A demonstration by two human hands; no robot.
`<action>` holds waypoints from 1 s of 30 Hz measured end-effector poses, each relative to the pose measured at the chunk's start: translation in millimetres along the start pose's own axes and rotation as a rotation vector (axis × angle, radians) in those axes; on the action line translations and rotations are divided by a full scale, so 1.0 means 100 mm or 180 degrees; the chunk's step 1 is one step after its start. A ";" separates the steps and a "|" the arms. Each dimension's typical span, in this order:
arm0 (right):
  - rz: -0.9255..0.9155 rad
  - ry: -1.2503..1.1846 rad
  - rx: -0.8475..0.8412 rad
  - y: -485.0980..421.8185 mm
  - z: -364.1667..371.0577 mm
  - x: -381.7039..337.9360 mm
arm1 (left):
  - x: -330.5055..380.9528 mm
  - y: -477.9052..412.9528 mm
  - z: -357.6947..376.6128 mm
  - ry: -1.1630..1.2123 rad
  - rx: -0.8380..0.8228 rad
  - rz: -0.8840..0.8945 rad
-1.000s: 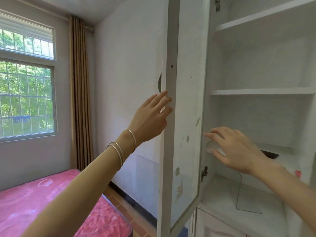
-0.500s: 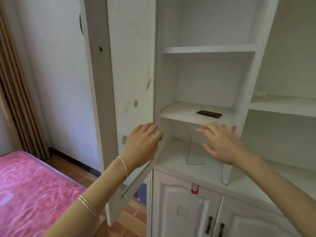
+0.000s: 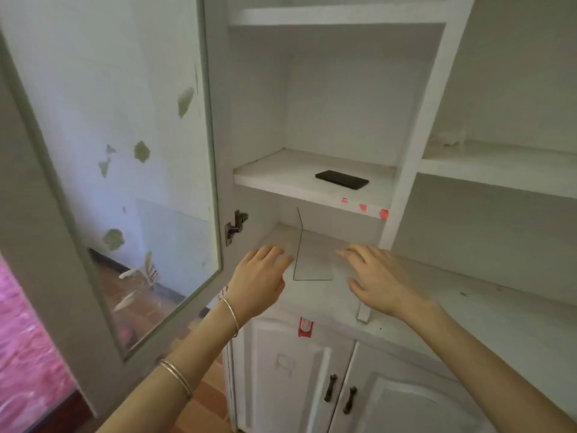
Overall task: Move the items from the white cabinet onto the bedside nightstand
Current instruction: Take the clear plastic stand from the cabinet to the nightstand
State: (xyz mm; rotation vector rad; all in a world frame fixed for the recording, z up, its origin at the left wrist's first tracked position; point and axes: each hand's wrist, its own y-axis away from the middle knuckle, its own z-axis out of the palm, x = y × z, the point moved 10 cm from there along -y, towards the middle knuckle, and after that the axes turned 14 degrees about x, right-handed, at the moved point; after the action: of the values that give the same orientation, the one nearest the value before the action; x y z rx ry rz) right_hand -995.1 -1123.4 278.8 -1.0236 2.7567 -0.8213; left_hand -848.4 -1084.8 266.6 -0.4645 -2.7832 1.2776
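Observation:
The white cabinet (image 3: 415,126) stands in front of me with its glass door (image 3: 131,170) swung open to the left. On the middle shelf lies a flat black rectangular object (image 3: 342,179), like a phone. A clear sheet with a dark edge (image 3: 312,260) rests on the lowest open surface, bent or leaning up at the back. My left hand (image 3: 260,281) hovers just left of the sheet, empty, fingers apart. My right hand (image 3: 379,278) hovers just right of it, also empty and spread. The nightstand is out of view.
Empty shelves (image 3: 499,167) fill the cabinet's right section. Below are closed doors with dark handles (image 3: 338,395). A bed with a pink cover (image 3: 28,354) sits at the lower left, over a reddish tiled floor (image 3: 206,398).
My left hand has let go of the door edge and dropped to the lower surface. My right hand has come down beside the clear sheet. The view has swung towards the cabinet and closer.

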 end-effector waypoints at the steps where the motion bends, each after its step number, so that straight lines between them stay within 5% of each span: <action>1: -0.0002 -0.0051 -0.0040 0.00 0.11 0.03 | 0.02 0.01 0.08 -0.0020 -0.0044 -0.0018; 12: 0.0053 -0.0344 -0.0258 -0.12 0.81 0.22 | -0.19 -0.09 0.95 -0.0260 -0.0352 -0.0097; 30: 0.0137 -0.0214 -0.0484 -0.45 1.24 0.47 | -0.83 -0.97 1.67 0.0041 0.0032 -0.0852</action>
State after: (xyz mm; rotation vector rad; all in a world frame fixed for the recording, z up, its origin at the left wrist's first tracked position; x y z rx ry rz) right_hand -973.2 -1237.8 201.0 -0.9920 2.8084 -0.5684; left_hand -821.3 -1291.3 235.9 -0.0935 -2.7106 1.2216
